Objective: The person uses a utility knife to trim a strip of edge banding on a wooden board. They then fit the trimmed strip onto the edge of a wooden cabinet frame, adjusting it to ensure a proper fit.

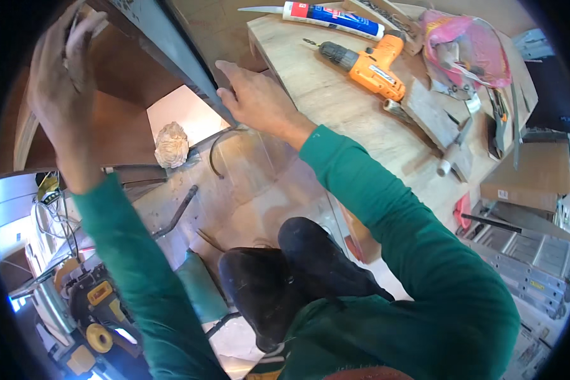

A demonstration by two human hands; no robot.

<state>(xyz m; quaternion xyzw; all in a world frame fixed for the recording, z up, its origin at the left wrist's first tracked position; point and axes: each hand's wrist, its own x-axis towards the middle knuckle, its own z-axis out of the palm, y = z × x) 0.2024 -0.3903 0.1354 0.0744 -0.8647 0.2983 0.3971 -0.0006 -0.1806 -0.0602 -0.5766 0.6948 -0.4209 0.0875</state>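
My left hand (63, 82) is raised at the upper left, beside the wooden edge (26, 136) of a brown-lined cabinet (123, 69). Its fingers stretch upward, a little blurred, with a dark gap between them and no object that I can make out. My right hand (256, 98) lies at the dark edge of a tall grey-blue panel (152, 38), index finger and thumb extended. The other fingers are partly hidden beneath the hand. Below the panel, a crumpled beige wad (171, 145) sits beside a pale lit square (187, 117).
On a wooden tabletop (304, 82) to the right lie an orange drill (373, 66), a sealant tube (332, 19), a pink bag (465, 47) and several tools. A dark bent bar (177, 212) lies on the floor. An aluminium ladder (525, 266) and cardboard box (529, 174) stand at the right.
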